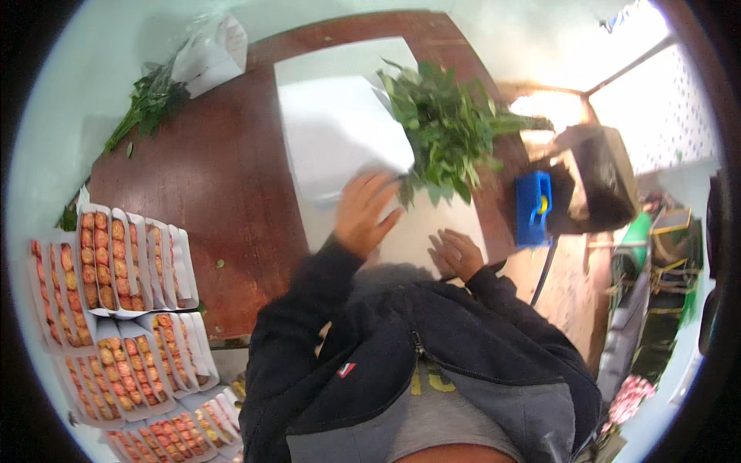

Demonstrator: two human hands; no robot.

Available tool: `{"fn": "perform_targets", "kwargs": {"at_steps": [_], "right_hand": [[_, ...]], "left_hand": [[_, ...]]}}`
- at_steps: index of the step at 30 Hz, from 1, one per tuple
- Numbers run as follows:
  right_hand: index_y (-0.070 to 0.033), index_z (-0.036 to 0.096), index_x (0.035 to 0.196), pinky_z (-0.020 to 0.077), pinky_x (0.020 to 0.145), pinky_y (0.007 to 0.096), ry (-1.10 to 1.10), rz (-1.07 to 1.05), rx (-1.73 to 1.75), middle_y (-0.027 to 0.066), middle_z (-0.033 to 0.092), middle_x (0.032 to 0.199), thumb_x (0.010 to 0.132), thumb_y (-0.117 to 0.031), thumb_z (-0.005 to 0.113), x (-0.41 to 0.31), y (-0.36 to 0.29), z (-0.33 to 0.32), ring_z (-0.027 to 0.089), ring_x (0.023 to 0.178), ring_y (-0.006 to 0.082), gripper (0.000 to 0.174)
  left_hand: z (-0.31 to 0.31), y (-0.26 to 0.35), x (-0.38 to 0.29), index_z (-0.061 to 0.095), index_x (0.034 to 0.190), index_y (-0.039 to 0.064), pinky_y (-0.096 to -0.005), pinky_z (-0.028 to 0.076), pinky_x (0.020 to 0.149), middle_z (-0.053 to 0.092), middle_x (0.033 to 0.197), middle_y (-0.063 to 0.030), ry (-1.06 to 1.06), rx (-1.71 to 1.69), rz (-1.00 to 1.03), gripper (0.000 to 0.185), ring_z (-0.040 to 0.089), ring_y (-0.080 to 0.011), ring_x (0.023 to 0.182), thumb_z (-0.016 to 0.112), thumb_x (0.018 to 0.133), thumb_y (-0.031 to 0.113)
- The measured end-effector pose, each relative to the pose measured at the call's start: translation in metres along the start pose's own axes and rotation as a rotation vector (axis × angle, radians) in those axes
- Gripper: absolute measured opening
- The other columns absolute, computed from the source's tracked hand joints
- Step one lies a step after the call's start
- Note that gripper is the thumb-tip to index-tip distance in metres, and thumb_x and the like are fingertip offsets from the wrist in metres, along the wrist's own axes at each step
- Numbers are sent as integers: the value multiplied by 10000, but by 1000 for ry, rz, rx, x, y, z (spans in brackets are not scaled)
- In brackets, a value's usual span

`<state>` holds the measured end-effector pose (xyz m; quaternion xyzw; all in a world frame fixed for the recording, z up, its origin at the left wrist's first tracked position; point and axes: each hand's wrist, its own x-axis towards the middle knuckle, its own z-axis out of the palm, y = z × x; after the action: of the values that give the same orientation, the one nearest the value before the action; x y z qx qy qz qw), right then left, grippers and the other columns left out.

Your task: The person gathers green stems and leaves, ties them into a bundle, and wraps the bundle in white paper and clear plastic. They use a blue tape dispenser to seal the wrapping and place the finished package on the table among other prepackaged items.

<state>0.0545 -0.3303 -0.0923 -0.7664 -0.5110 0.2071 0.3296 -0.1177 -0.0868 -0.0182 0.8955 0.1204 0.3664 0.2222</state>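
Observation:
A bunch of leafy cut stems (446, 127) lies across a pale board on the table, its bare stem ends pointing right. Its left end is covered by a white paper wrap (341, 127); any flower heads are hidden inside. My left hand (367, 214), slightly blurred, is at the wrap's near edge beside the leaves, fingers spread and gripping nothing. Whether it touches the paper I cannot tell. Closer to my body, my right hand (457, 253) is over the near right part of the pale board (405, 231), its fingers a little apart and nothing held.
A blue tape dispenser (532, 208) stands at the right edge of the reddish-brown table (231, 173), before a dark box-like object (605, 179). Another wrapped bunch (211, 58) lies far left. Paper-wrapped pinkish-orange flower bunches (113, 260) are stacked at the near left.

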Motion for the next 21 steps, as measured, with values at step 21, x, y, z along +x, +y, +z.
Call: {"fn": "perform_targets", "kwargs": {"at_steps": [21], "right_hand": [[-153,654,756,421,787,404,43,-349,-212,-1,626,890,737,-225,693,-11,47,16,558,917,243,84]], "left_hand": [[4,25,-205,696,900,180,-422,385,823,603,956,-12,-451,100,-187,229,546,-250,935,744,702,283]]}}
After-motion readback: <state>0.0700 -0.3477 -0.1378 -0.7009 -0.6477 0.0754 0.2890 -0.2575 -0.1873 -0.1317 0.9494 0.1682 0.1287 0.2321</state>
